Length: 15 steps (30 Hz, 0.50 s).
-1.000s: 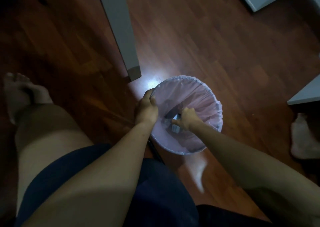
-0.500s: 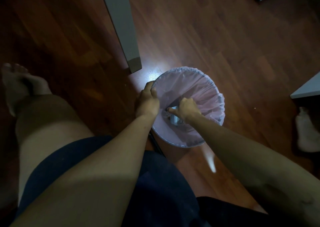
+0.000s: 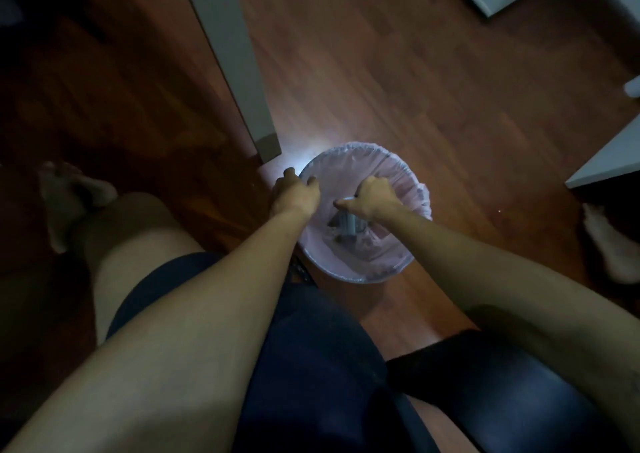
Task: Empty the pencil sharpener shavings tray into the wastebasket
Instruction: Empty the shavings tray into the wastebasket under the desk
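Note:
A round wastebasket lined with a pale pink bag stands on the wooden floor in front of my knees. My left hand grips its left rim. My right hand is over the basket's opening, closed on a small clear shavings tray that hangs down inside the bag. Dark shavings lie in the bag below the tray; the tray's contents are too dim to make out.
A grey table leg comes down just left of the basket. Pale furniture edges sit at the right and top right. My bare feet rest on the floor on both sides; I sit on a dark seat.
My right hand has lifted slightly and turned the tray more upright over the bag. My left hand has stayed on the rim. The camera view shifted a little.

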Available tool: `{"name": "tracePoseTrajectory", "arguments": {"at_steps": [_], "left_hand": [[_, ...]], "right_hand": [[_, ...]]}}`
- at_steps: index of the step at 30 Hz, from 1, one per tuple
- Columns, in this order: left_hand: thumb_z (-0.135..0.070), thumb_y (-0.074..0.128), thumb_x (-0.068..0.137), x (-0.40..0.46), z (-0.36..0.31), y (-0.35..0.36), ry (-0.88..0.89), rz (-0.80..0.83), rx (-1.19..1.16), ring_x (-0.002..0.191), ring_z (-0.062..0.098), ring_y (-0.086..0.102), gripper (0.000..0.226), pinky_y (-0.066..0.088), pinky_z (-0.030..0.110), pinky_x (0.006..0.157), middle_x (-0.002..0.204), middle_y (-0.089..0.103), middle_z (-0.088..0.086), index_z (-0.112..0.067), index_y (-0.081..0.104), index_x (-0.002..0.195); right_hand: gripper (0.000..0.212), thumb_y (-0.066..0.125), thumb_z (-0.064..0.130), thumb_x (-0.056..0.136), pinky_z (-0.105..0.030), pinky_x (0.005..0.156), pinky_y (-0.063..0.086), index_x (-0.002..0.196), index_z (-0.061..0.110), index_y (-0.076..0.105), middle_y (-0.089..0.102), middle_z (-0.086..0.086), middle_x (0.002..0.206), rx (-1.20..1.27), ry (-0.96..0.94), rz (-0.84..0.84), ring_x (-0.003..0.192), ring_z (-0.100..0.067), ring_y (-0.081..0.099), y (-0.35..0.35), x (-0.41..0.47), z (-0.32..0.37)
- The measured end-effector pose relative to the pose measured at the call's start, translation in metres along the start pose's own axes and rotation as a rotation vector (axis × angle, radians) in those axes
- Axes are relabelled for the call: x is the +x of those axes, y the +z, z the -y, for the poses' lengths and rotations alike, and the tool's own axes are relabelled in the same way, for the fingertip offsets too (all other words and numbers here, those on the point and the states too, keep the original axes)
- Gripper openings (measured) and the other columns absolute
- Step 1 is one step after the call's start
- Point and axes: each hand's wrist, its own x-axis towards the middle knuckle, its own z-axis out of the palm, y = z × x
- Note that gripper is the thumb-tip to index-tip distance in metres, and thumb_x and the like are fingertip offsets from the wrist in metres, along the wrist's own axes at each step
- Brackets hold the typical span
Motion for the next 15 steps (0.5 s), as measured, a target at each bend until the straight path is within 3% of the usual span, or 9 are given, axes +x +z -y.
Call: {"name": "tracePoseTrajectory", "arguments": {"at_steps": [4, 7, 9, 12, 15], "left_hand": [[-0.037, 0.044, 0.096, -0.02, -0.014, -0.022, 0.011, 0.018, 0.089, 0.132, 0.039, 0.046, 0.056, 0.041, 0.04, 0.101, 0.148, 0.044, 0.022, -0.003, 0.041, 0.141], [-0.038, 0.044, 0.095, -0.041, -0.033, -0.044, 0.05, 0.019, 0.102, 0.123, 0.04, 0.054, 0.051, 0.044, 0.039, 0.096, 0.139, 0.054, 0.022, -0.006, 0.053, 0.133], [-0.036, 0.044, 0.094, -0.057, -0.05, -0.061, 0.095, 0.011, 0.102, 0.114, 0.04, 0.058, 0.044, 0.046, 0.038, 0.092, 0.129, 0.062, 0.021, -0.006, 0.063, 0.12], [-0.035, 0.046, 0.093, -0.083, -0.073, -0.088, 0.192, -0.034, 0.093, 0.106, 0.039, 0.062, 0.036, 0.048, 0.036, 0.087, 0.116, 0.068, 0.022, -0.005, 0.067, 0.093], [-0.038, 0.047, 0.093, -0.109, -0.095, -0.116, 0.253, -0.092, 0.093, 0.108, 0.037, 0.062, 0.043, 0.047, 0.033, 0.083, 0.117, 0.068, 0.021, -0.002, 0.07, 0.102]], "right_hand": [[0.048, 0.066, 0.045, 0.083, -0.03, 0.051, 0.032, 0.06, 0.006, 0.049, 0.049, -0.006, 0.06, 0.054, 0.019, -0.02, 0.061, -0.022, 0.048, -0.035, -0.026, 0.011], [0.051, 0.067, 0.045, 0.083, -0.031, 0.049, 0.031, 0.053, 0.009, 0.044, 0.043, -0.004, 0.053, 0.082, 0.003, -0.087, 0.055, -0.023, 0.045, -0.068, -0.049, 0.022], [0.055, 0.07, 0.05, 0.08, -0.032, 0.049, 0.037, 0.06, 0.002, 0.052, 0.047, -0.008, 0.059, 0.13, 0.01, -0.115, 0.048, -0.02, 0.045, -0.088, -0.062, 0.03], [0.069, 0.071, 0.059, 0.075, -0.03, 0.053, 0.048, 0.089, -0.008, 0.067, 0.065, -0.019, 0.087, 0.218, 0.0, -0.167, 0.053, -0.022, 0.056, -0.12, -0.086, 0.042], [0.067, 0.072, 0.058, 0.074, -0.03, 0.06, 0.055, 0.088, -0.007, 0.072, 0.069, -0.022, 0.079, 0.299, -0.025, -0.231, 0.055, -0.023, 0.063, -0.153, -0.117, 0.056]]}}
